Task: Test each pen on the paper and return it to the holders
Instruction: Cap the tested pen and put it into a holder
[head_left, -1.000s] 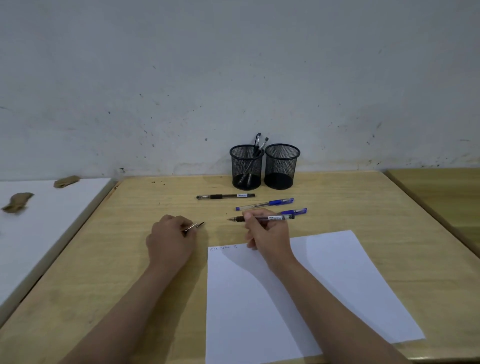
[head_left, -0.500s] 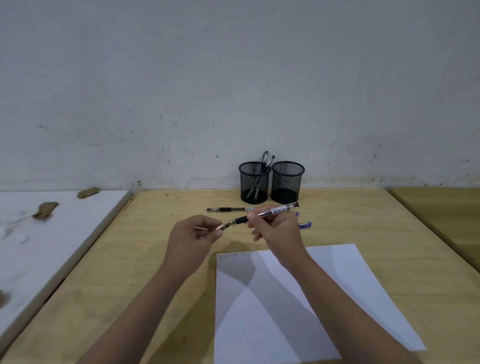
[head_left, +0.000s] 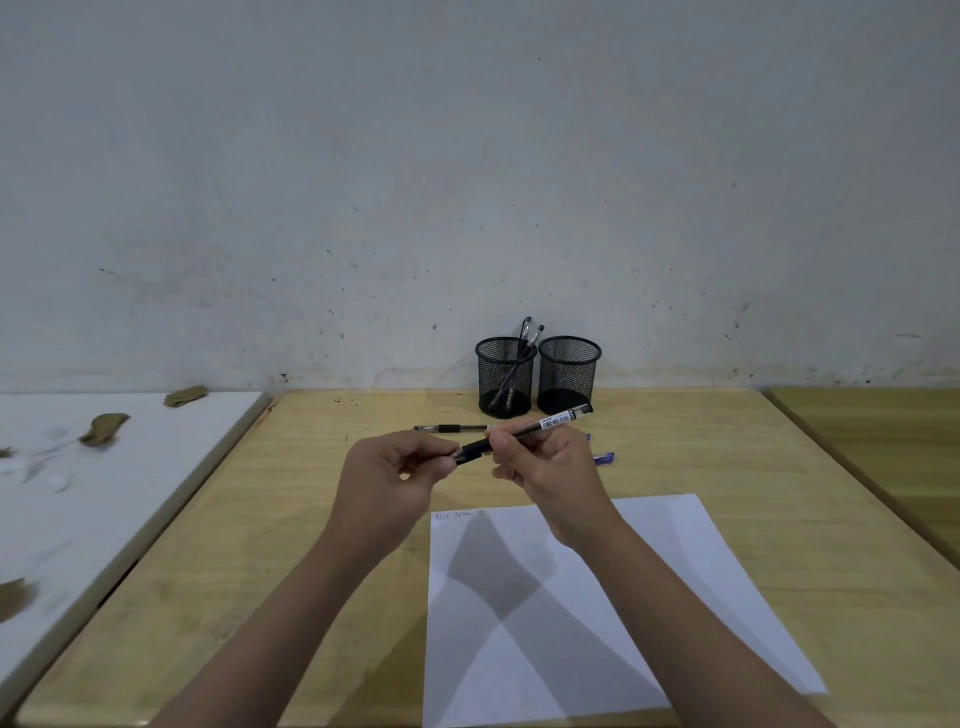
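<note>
My right hand pinches a black pen above the table, its tip pointing left. My left hand holds the pen's cap over the tip end. A white sheet of paper with a short line of scribbles at its top left lies in front of me. Two black mesh holders stand at the wall: the left holder has two pens in it, the right holder looks empty. Another black pen lies on the table; blue pens are partly hidden behind my right hand.
The wooden table ends at the wall behind the holders. A white surface with brown scraps adjoins it on the left. Another wooden tabletop lies at the right.
Both hands rose off the table and came together. The right hand lifted the pen, and the left hand brought the cap onto its tip end.
</note>
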